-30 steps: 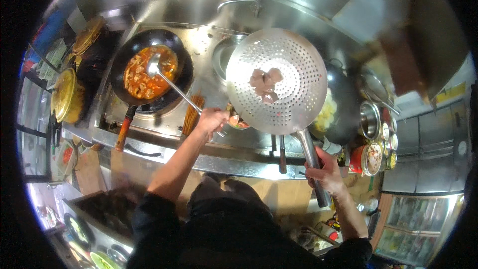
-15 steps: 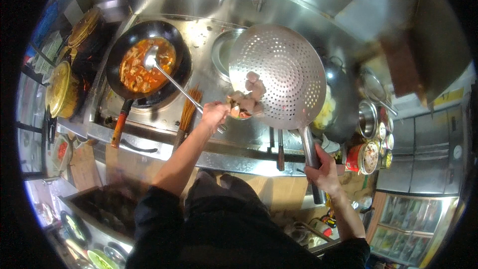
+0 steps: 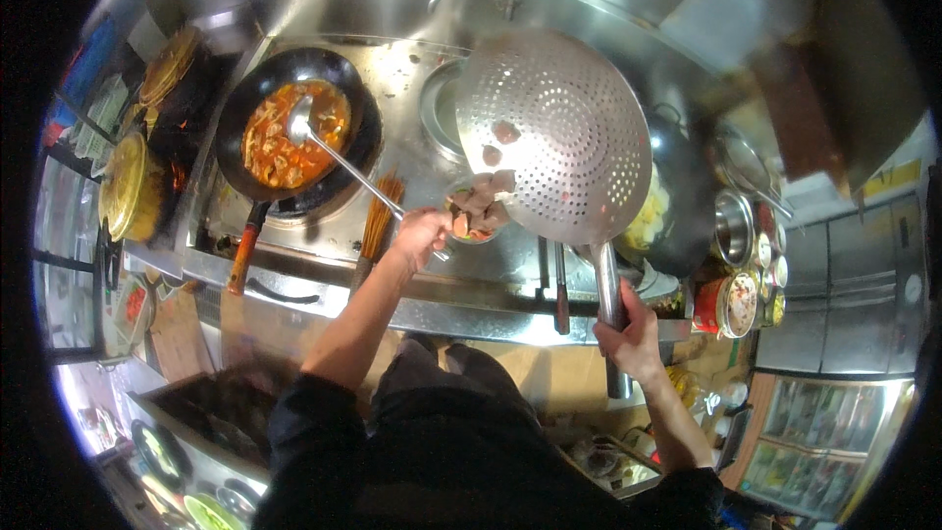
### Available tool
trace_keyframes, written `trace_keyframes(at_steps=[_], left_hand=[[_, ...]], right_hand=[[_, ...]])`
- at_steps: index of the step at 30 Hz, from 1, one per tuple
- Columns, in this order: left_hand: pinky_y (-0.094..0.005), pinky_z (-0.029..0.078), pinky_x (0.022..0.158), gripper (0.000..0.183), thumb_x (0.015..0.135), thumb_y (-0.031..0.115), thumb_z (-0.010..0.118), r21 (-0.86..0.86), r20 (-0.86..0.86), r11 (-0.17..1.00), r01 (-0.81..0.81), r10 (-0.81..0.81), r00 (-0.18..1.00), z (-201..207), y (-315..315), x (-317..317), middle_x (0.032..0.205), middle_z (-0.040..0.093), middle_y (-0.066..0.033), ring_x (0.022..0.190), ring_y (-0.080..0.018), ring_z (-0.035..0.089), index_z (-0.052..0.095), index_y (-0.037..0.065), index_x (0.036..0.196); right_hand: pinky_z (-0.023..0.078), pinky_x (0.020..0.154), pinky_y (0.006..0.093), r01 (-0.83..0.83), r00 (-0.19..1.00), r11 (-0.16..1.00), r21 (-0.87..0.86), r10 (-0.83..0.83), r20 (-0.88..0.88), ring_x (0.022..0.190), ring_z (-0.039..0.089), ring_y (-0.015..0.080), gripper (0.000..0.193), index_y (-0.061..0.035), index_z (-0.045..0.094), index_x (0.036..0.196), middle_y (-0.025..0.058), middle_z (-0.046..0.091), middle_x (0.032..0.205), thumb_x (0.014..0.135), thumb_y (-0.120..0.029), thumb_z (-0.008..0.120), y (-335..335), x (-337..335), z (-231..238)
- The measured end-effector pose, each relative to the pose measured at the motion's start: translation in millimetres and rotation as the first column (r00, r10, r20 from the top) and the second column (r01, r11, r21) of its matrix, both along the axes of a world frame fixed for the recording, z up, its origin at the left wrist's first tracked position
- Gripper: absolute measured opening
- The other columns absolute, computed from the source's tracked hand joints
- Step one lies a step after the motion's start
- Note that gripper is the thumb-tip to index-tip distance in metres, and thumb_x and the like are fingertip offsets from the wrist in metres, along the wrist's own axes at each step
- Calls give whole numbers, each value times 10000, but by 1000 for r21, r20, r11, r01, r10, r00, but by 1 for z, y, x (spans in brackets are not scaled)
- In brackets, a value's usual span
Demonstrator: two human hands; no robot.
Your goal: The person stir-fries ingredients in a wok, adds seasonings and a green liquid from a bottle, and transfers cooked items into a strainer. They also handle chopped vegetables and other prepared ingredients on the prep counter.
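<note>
My right hand (image 3: 633, 342) is wrapped round the handle of a large perforated metal skimmer (image 3: 579, 128), tilted down toward the left. Dark brown chunks (image 3: 481, 194) lie heaped in a small bowl (image 3: 497, 227) beneath its lower left rim; two loose chunks remain on the skimmer's face. Closed at the bowl's edge is my left hand (image 3: 422, 238). A steel ladle (image 3: 339, 157) has its handle passing under that hand; whether the fingers also grip it I cannot tell. The ladle's head rests in a black frying pan (image 3: 234, 132) of red-orange stew (image 3: 285, 152).
A bamboo brush (image 3: 381, 216) stands between pan and bowl. Behind the skimmer is a round metal basin (image 3: 439, 103). On the right are a dark wok (image 3: 682, 177) with pale food, a steel pot (image 3: 731, 228) and a red tub (image 3: 708, 309). Lidded yellow pots (image 3: 128, 186) stand at left.
The skimmer tilts more steeply and has risen slightly. Chunks have slid off its lower edge into the bowl, leaving fewer on its face. Both hands keep their hold.
</note>
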State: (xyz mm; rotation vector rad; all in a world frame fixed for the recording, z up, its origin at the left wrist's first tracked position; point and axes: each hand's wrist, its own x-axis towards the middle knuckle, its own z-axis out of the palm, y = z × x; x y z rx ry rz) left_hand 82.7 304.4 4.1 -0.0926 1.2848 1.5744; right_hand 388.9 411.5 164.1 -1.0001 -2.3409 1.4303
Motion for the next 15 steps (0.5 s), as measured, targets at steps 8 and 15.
trace_keyframes(at_steps=[8,15], left_hand=[[-240,297,401,213,631,-27,613,36,19,998,-43,42,999,-3,2,0,634,480,-33,506,-104,433,523,-31,824],[-243,295,397,172,637,-23,607,27,-53,1000,1,0,999,5,3,-2,603,478,-37,480,-113,430,537,-23,794]], right_hand=[[418,429,214,102,993,979,-175,-110,-35,497,498,66,544,-13,464,1238,-14,489,660,708,64,557,-1,-6,18],[418,462,224,48,999,989,-137,-45,24,538,494,62,548,-25,452,1249,-10,494,686,718,54,556,6,3,28]])
